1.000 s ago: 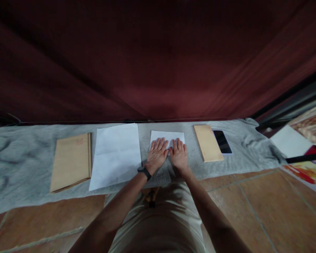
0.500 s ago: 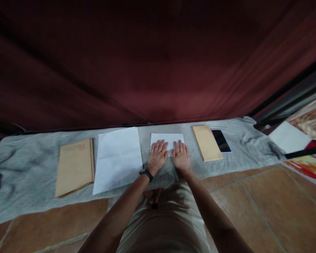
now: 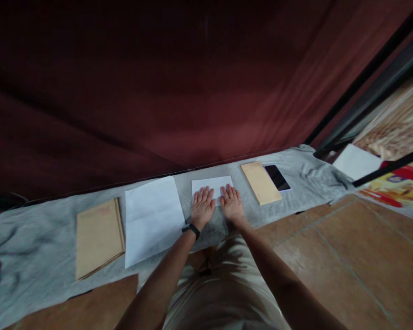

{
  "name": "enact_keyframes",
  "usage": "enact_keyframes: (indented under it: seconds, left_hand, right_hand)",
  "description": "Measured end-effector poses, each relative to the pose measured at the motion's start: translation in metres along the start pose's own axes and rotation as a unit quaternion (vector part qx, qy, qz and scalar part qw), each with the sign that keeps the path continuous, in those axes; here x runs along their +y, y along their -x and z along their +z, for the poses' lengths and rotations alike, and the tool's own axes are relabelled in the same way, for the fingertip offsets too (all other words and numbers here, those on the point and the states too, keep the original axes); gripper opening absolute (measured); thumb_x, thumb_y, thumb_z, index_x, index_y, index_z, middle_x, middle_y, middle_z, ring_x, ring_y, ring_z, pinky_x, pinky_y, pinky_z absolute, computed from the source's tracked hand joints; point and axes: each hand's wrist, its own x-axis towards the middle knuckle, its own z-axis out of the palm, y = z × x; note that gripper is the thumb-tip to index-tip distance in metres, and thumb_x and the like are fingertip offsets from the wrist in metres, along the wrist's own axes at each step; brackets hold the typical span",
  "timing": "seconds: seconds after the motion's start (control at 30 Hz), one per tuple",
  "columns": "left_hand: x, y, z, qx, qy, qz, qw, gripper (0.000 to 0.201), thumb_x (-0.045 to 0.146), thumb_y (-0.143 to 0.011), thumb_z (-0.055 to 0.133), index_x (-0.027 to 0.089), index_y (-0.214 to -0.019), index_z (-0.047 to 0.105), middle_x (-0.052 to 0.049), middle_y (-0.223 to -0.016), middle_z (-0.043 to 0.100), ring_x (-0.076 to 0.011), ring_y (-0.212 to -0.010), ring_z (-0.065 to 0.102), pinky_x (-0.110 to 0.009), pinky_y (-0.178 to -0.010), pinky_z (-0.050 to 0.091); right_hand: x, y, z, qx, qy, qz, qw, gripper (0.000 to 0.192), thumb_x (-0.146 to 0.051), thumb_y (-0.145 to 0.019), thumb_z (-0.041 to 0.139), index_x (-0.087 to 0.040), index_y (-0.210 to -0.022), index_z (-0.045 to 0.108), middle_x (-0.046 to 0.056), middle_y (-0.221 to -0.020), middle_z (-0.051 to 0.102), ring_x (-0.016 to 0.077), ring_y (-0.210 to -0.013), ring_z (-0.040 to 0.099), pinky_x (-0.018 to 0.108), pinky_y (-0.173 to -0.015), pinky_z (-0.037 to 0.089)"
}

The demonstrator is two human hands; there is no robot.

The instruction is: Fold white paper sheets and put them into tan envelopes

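Observation:
A small white sheet of paper (image 3: 212, 183), perhaps folded, lies flat on the grey cloth in front of me. My left hand (image 3: 203, 205), with a dark band on its wrist, presses flat on the sheet's left part with fingers stretched out. On its right part rests my right hand (image 3: 231, 201), also flat, fingers extended. The two hands are a little apart, and their fingers cover the sheet's near half. Left of my left hand lies a stack of larger white paper (image 3: 153, 220). To the right of my right hand is a long tan envelope (image 3: 260, 183).
Beside the envelope lies a dark-screened phone (image 3: 277, 178). A pile of brown envelopes (image 3: 98, 240) sits at the left on the grey cloth (image 3: 37, 256). Dark red fabric (image 3: 192, 101) rises behind. A black bar (image 3: 392, 166) and a colourful printed sheet (image 3: 399, 190) are at the right.
The view has tilted and shifted slightly. My hands stay flat on the small sheet, set slightly nearer its near edge than before. The other papers and the phone lie as before.

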Motion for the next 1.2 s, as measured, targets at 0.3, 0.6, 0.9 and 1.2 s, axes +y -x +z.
enact_keyframes:
  seconds: [0.3,0.6,0.9,1.2]
  left_hand:
    - [0.001,0.000,-0.006,-0.009,-0.018,0.005,1.000,0.055,0.036,-0.104,0.032,0.021,-0.157,0.041,-0.007,-0.166,0.035,-0.0257,-0.155,0.026,-0.049,-0.128,0.019]
    - [-0.001,-0.001,-0.004,-0.008,-0.014,0.013,1.000,0.056,0.038,-0.104,0.032,0.020,-0.157,0.040,-0.009,-0.165,0.037,-0.0275,-0.155,0.027,-0.052,-0.127,0.021]
    - [-0.003,-0.001,0.001,-0.013,-0.013,0.013,1.000,0.056,0.039,-0.104,0.032,0.023,-0.158,0.038,-0.008,-0.166,0.035,-0.0278,-0.155,0.026,-0.056,-0.126,0.019]
    - [-0.002,0.001,0.000,-0.035,-0.024,0.002,0.999,0.057,0.027,-0.103,0.026,0.023,-0.160,0.034,-0.006,-0.167,0.031,-0.0265,-0.157,0.021,-0.055,-0.127,0.015]
  right_hand:
    - [-0.001,-0.001,0.003,0.000,-0.015,0.014,1.000,0.052,-0.035,-0.105,0.042,-0.016,-0.153,0.047,0.017,-0.163,0.038,0.0297,-0.150,0.037,0.049,-0.122,0.025]
    - [-0.001,-0.001,0.004,-0.011,-0.014,0.026,1.000,0.053,-0.036,-0.105,0.041,-0.018,-0.154,0.046,0.014,-0.164,0.037,0.0281,-0.151,0.035,0.049,-0.123,0.024]
    - [-0.006,-0.009,0.001,-0.010,-0.021,0.033,0.999,0.051,-0.030,-0.102,0.045,-0.016,-0.150,0.050,0.015,-0.161,0.043,0.0287,-0.148,0.040,0.050,-0.123,0.024]
    - [-0.023,-0.023,0.005,-0.047,-0.039,-0.045,0.997,0.049,-0.031,-0.107,0.035,-0.016,-0.150,0.052,0.010,-0.161,0.043,0.0281,-0.149,0.039,0.048,-0.124,0.024]
